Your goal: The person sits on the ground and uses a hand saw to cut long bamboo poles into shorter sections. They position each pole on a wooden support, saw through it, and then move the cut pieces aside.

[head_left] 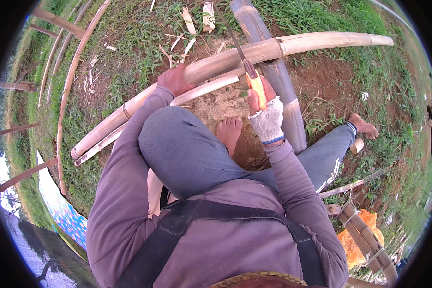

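A long pale bamboo pole [216, 66] lies slantwise in front of me, crossing over a thicker grey bamboo log [287, 89]. My left hand [176, 80] is bare and closed round the pole left of its middle. In a fingerless white knit glove, my right hand [264, 103] grips the yellow handle of a long-bladed hand tool [256, 86]. Its thin dark blade points up and away across the pole, seen nearly edge-on; whether it is a saw or a knife I cannot tell. A split bamboo strip [206, 90] runs below the pole, partly behind my left arm.
My bare foot [229, 133] rests on dirt dusted with pale sawdust. Wood chips [189, 20] litter the grass beyond the pole. A curved bamboo rail [68, 91] stands at left. Tied bamboo [365, 235] and orange netting [357, 240] are at lower right.
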The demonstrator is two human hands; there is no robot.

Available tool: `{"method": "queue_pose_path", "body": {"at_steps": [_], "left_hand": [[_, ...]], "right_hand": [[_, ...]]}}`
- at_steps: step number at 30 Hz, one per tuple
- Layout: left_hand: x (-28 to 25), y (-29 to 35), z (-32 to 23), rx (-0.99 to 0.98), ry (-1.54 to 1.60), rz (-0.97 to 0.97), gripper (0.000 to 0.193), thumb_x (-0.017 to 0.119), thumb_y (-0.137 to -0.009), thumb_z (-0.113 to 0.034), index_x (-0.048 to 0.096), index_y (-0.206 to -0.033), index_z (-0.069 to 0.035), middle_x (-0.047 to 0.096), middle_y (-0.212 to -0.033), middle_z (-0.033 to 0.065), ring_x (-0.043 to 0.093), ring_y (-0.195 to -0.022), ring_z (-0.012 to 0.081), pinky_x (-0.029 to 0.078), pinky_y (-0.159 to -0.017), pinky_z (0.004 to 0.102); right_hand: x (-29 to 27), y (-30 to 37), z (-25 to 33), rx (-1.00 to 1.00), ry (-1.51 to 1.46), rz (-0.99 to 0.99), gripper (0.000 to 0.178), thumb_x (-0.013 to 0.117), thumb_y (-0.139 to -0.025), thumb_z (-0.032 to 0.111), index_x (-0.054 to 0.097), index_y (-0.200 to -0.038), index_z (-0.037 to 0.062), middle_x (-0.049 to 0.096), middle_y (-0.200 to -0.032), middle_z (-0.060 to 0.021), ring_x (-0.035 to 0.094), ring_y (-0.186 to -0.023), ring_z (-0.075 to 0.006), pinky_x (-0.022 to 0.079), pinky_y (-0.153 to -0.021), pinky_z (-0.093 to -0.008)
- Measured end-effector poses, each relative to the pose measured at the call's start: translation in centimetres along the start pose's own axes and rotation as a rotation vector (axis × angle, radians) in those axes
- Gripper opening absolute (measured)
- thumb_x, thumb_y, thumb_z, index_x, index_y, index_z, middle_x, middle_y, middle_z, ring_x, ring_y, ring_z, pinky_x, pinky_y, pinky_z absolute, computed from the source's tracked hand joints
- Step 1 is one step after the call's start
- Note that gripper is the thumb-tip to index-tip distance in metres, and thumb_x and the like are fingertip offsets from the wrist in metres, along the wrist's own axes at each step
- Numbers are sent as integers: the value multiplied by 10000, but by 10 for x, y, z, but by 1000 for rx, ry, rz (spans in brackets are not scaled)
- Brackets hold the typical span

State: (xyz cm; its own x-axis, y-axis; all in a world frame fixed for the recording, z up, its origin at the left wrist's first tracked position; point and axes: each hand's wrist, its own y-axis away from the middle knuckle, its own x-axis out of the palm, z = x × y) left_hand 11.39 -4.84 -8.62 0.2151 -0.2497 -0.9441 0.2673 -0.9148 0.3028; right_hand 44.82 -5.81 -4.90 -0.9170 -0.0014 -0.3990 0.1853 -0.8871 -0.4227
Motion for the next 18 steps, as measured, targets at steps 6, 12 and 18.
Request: {"method": "queue_pose_path", "body": {"at_steps": [6,12,18], "left_hand": [[1,7,9,-17,19,-11,935,887,-727,-698,625,-1427,-136,800,-1115,242,785,-1047,438,615,-928,523],[6,-4,17,99,43,-17,916,890,-715,-657,643,-1414,-118,801,-1131,232,790,-1034,427,628,-928,511],[-6,-15,-41,112,75,-51,875,893,-704,-652,668,-1361,-117,797,-1174,221,780,-1069,422,614,-945,513]], "right_hand": [[-108,122,16,67,93,200,535,692,-1030,173,565,-1491,-67,755,-1190,-262,780,-985,-380,612,-860,-421],[-123,138,32,168,132,194,571,690,-1015,178,544,-1517,-52,748,-1207,-266,779,-978,-368,612,-855,-420],[-132,119,25,229,95,54,527,663,-1054,207,576,-1499,-60,744,-1299,-248,773,-1065,-348,594,-928,-401]]}}
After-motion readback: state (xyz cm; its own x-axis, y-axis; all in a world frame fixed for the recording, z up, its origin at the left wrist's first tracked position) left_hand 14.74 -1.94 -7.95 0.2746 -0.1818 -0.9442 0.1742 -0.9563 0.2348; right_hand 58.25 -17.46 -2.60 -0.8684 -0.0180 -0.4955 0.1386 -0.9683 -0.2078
